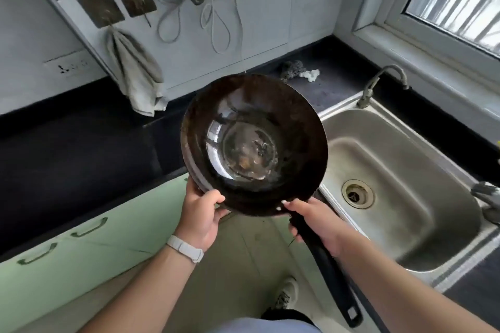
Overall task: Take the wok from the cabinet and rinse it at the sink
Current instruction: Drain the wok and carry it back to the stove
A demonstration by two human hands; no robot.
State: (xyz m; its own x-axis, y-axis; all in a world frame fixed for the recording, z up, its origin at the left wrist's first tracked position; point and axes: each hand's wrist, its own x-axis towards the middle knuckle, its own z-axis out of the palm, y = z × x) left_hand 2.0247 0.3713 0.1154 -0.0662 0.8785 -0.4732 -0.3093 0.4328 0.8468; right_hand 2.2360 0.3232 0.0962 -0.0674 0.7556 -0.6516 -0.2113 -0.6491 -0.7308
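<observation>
A dark round wok [253, 143] with a shiny worn bottom and a long black handle is held up in front of me, above the counter edge just left of the sink. My left hand [201, 215] grips its near-left rim. My right hand [315, 222] is closed around the handle where it meets the pan. The steel sink [400, 170] lies to the right, with a drain hole in its bottom and a curved tap [378, 84] at its back. No water runs from the tap.
A black countertop [81, 149] runs left from the sink, over pale green cabinet doors [67, 249]. A grey cloth [135, 73] hangs from a wall hook. A scrubber and white rag [297, 69] lie behind the wok. A window is at the upper right.
</observation>
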